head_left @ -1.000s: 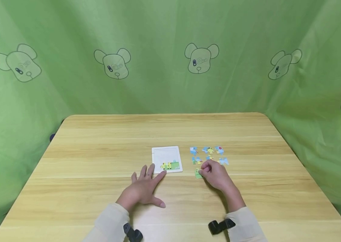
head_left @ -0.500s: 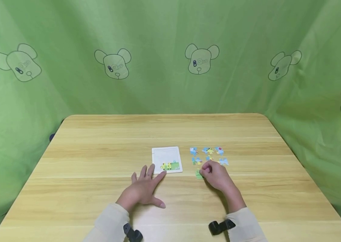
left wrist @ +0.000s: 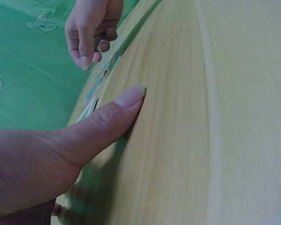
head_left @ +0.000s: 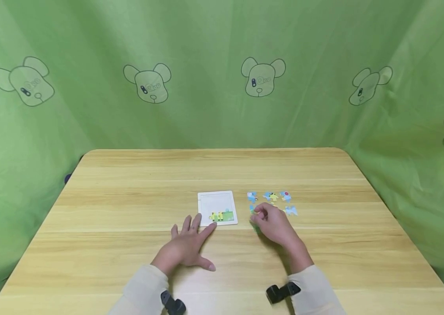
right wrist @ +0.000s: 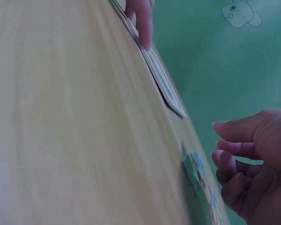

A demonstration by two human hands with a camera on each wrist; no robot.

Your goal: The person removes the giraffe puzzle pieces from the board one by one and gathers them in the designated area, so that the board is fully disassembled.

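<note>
My left hand (head_left: 185, 247) lies with spread fingers, its fingertips on the near edge of the white puzzle tray (head_left: 213, 202). Yellow and green puzzle pieces (head_left: 223, 215) lie in the tray's lower right part. Over the loose pieces right of the tray hovers my right hand (head_left: 276, 223), fingers loosely bent. In the right wrist view a gap shows between its thumb (right wrist: 241, 129) and fingers, with nothing seen held. Partly hidden beneath it is a green puzzle piece (head_left: 255, 228). A blue piece (head_left: 251, 209) peeks out by its fingertips.
Beyond the right hand lie more loose puzzle pieces: a blue and white one (head_left: 251, 196), a yellow and blue cluster (head_left: 271, 196), one with a red spot (head_left: 285, 196) and a pale blue one (head_left: 291, 210). A green curtain (head_left: 206, 118) hangs behind the wooden table (head_left: 127, 183).
My right hand has left the green piece, which its fingers touched before, and has shifted slightly left and away from me. The left hand and tray have stayed put.
</note>
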